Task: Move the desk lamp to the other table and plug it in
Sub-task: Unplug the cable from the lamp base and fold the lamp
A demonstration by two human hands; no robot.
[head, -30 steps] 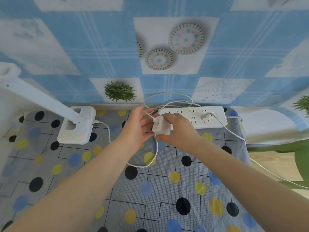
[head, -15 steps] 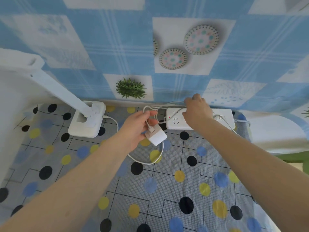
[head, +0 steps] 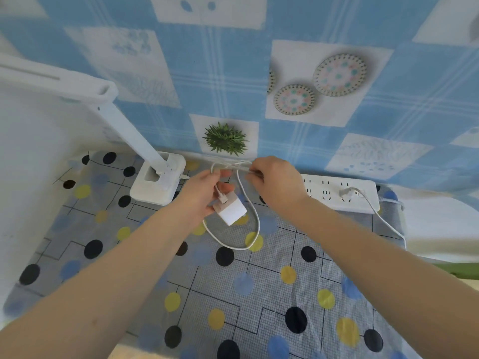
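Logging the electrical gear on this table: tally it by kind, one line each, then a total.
Desk lamp: 1
Power adapter, held in the left hand: 1
Power strip: 1
White cables: 2, the lamp's cable pinched by the right hand, and one plugged into the strip
Total: 5

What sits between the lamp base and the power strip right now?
Head view: both hands. Left hand holds the white adapter; right hand pinches the bunched cable, between lamp base and power strip.
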